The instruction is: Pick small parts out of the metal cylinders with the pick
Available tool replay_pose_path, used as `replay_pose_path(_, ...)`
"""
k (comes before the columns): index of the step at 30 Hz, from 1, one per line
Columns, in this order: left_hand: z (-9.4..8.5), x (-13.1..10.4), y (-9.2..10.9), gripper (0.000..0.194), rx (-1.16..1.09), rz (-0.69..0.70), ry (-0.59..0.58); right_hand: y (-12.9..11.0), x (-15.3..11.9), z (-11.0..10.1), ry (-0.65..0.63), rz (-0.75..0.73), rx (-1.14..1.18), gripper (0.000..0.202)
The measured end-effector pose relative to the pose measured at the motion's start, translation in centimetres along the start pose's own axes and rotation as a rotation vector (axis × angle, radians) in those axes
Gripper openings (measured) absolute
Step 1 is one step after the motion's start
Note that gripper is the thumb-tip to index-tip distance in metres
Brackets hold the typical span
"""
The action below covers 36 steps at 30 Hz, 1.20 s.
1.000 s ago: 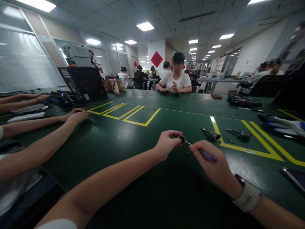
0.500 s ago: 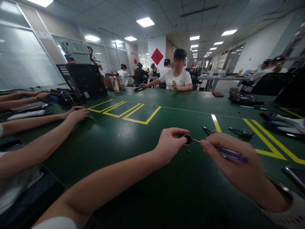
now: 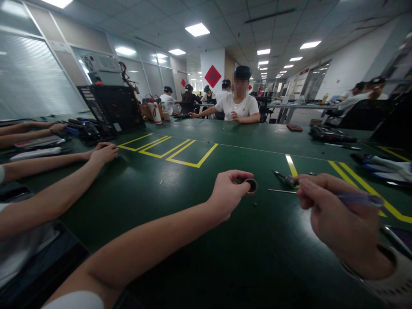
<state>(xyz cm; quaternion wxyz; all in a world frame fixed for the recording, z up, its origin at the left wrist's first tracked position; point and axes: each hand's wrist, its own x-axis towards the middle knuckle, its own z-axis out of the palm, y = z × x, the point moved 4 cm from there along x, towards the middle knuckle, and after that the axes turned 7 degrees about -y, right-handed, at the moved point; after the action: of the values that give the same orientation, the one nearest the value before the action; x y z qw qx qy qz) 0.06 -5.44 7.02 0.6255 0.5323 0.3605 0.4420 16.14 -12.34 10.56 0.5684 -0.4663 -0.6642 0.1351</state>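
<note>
Between the thumb and fingers of my left hand (image 3: 229, 193) is a small grey metal ring (image 3: 254, 186), its opening facing right. My right hand (image 3: 337, 214) is closed around a screwdriver (image 3: 358, 200) with a clear purplish handle. The thin shaft points left, and its tip stands a little apart from the ring. A tiny dark part (image 3: 255, 204) lies on the table below the ring. Just behind the screwdriver shaft rests a small tool with a thin pointed shaft (image 3: 285, 177), partly hidden by my right fingers.
Yellow tape outlines (image 3: 193, 165) mark the green table (image 3: 180, 266). At left are a co-worker's hands (image 3: 104, 152) and a black computer case (image 3: 111, 107). Across the table sits a person (image 3: 240, 105). Gloves (image 3: 386, 167), a black tool (image 3: 331, 133) and a phone (image 3: 399, 240) lie at right.
My right hand has moved right with the screwdriver, drawing its tip away from the ring. My left hand has barely moved and still holds the ring.
</note>
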Motion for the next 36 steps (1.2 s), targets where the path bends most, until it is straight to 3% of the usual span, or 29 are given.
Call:
replay_pose_path(4,0.3,-0.3,0.5,0.017,-0.098,-0.034,0.017,3.9,0.5,1.8,-0.18,0.288,0.008,0.03)
replay_pose_path(7,0.6,-0.5,0.7,0.019,-0.152,-0.074,0.013,5.6,0.3,3.2,-0.314,0.352,-0.053,0.033)
replay_pose_path(19,0.5,-0.4,0.6,0.019,-0.169,-0.079,-0.006,5.7,0.0,3.5,-0.404,0.296,-0.209,0.037)
replay_pose_path(25,0.5,-0.3,0.4,0.018,-0.17,-0.081,0.011,5.2,-0.3,4.3,-0.538,0.144,-0.159,0.032)
replay_pose_path(28,0.4,-0.1,0.2,0.019,-0.148,-0.088,0.008,5.6,-0.4,4.3,-0.507,0.215,-0.091,0.031)
replay_pose_path(32,0.0,0.2,-0.2,0.019,-0.129,-0.09,0.015,6.3,0.0,3.4,-0.269,0.442,0.283,0.029)
replay_pose_path(36,-0.3,0.4,-0.5,0.018,-0.119,-0.092,0.028,5.0,0.7,2.3,-0.103,0.381,0.582,0.027)
